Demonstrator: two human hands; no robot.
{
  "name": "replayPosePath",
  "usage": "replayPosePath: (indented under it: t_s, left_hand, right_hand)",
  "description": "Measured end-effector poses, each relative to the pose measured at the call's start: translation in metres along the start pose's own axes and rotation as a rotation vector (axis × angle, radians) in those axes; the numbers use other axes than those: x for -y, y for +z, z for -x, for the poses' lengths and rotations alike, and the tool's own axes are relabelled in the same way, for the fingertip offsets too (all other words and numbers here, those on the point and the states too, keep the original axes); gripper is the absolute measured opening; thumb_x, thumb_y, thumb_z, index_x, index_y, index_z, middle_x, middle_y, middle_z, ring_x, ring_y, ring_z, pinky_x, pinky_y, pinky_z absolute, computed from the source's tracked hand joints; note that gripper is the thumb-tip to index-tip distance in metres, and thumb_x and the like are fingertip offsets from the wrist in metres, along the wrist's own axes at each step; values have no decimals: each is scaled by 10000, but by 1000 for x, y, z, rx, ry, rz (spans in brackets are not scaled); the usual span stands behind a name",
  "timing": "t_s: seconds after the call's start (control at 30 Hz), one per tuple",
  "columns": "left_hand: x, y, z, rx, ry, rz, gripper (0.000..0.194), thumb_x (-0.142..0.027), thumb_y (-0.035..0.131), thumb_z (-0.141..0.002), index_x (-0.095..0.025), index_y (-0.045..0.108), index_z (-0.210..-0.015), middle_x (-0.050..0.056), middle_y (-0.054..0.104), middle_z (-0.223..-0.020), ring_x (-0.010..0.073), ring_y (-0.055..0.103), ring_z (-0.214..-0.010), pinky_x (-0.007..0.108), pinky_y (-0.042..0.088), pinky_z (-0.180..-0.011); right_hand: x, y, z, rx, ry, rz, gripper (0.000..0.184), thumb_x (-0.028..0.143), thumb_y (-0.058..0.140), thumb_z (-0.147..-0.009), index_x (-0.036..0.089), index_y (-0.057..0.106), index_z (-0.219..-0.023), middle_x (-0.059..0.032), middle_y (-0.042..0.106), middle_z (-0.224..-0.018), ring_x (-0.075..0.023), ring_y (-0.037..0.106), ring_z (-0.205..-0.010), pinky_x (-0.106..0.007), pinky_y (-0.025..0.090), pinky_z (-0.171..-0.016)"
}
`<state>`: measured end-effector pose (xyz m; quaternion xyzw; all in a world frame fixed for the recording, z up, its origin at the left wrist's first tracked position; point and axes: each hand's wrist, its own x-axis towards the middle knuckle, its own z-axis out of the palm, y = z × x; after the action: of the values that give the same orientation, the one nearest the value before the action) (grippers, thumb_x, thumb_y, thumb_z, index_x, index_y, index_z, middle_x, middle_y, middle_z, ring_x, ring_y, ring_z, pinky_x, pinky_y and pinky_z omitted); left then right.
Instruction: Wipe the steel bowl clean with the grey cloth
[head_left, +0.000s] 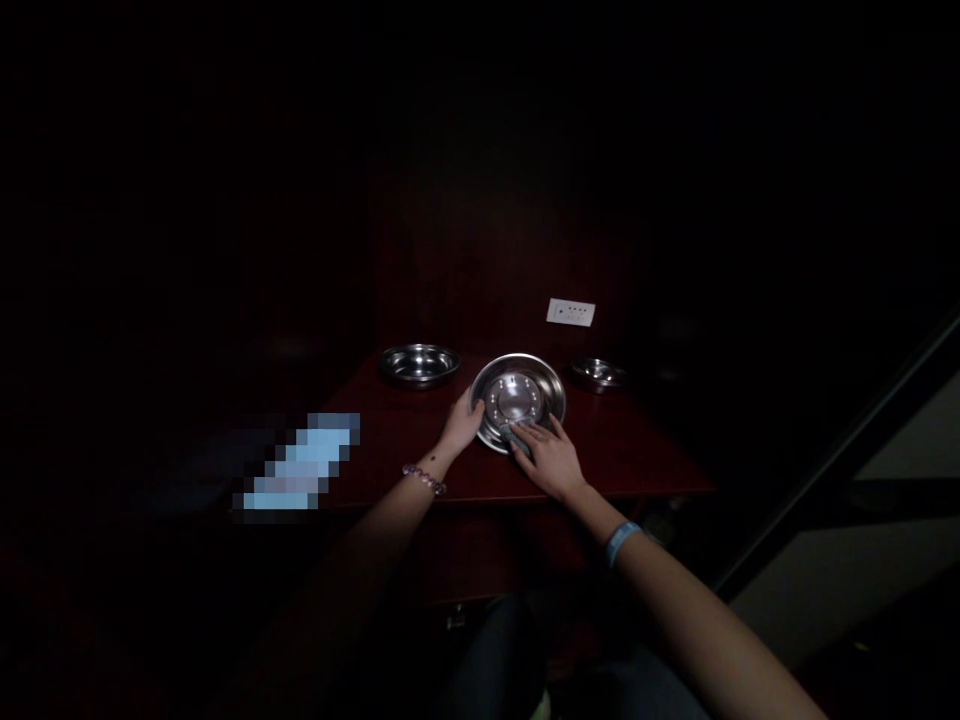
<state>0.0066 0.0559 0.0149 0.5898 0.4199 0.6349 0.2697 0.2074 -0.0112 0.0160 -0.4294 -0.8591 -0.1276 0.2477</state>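
A shiny steel bowl (517,398) is tilted up over the table, its inside facing me, with a ring of bright reflections round its flat bottom. My left hand (460,424) grips its left rim, the thumb on the inner side and the other fingers behind. Inside the lower wall of the bowl, my right hand (553,457) presses a small grey-green pad (517,440), which its fingers partly cover. The pad's exact kind is hard to make out in the dim light.
On the dark red table (420,450) a wide steel dish (418,368) stands at back left and a smaller steel bowl (598,375) at back right. A white socket plate (571,312) is on the wall behind. A pixelated bright patch (300,468) lies at left.
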Motion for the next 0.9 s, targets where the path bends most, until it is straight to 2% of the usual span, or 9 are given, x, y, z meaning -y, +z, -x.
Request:
replayPosePath:
  t_s: [0.2, 0.3, 0.57, 0.67, 0.77, 0.9]
  left_hand:
    - [-7, -2, 2, -22, -29, -100, 397, -230, 514, -869, -123, 673, -1217, 134, 737, -1146, 290, 675, -1092, 442, 489, -1035]
    - [-8, -3, 3, -27, -23, -97, 354, -240, 522, -869, -126, 698, -1154, 123, 750, -1101, 277, 687, -1042, 419, 500, -1014]
    - [-4, -5, 2, -32, 21, -167, 336, -270, 501, -885, -115, 707, -1100, 146, 755, -1050, 282, 697, -986, 411, 511, -971]
    - [1, -5, -1, -20, 48, -173, 334, -274, 491, -886, -115, 701, -1092, 150, 751, -1059, 278, 697, -979, 410, 521, -944]
    - [6, -5, -3, -18, 58, -162, 309, -274, 508, -875, -129, 704, -1065, 132, 756, -1040, 262, 701, -957, 392, 532, -918]
    - [8, -5, -4, -18, 54, -173, 285, -280, 518, -870, -136, 707, -1026, 113, 763, -968, 240, 704, -887, 369, 546, -870]
  right_hand:
    - [-1, 2, 1, -63, 41, 84, 421, 354, 480, -996, 202, 608, -1366, -89, 672, -1332, -265, 532, -1334, -532, 217, -1221]
    - [-3, 2, 1, -72, 60, 94, 420, 339, 468, -1001, 195, 602, -1372, -92, 668, -1338, -272, 502, -1360, -550, 213, -1219]
    - [-1, 1, 2, 11, 3, -28, 415, 302, 425, -1023, 150, 599, -1368, -110, 677, -1321, -231, 507, -1366, -488, 264, -1223]
    - [2, 0, 5, 35, -5, -134, 412, 311, 412, -1026, 162, 613, -1353, -113, 681, -1314, -225, 561, -1314, -453, 331, -1195]
    - [4, 2, 8, 22, 48, -341, 415, 372, 394, -1033, 197, 648, -1311, -91, 695, -1293, -235, 621, -1239, -418, 413, -1133]
    - [5, 4, 9, -52, 148, -694, 496, 478, 338, -1039, 179, 724, -1127, -58, 766, -1100, -247, 703, -1039, -378, 530, -965]
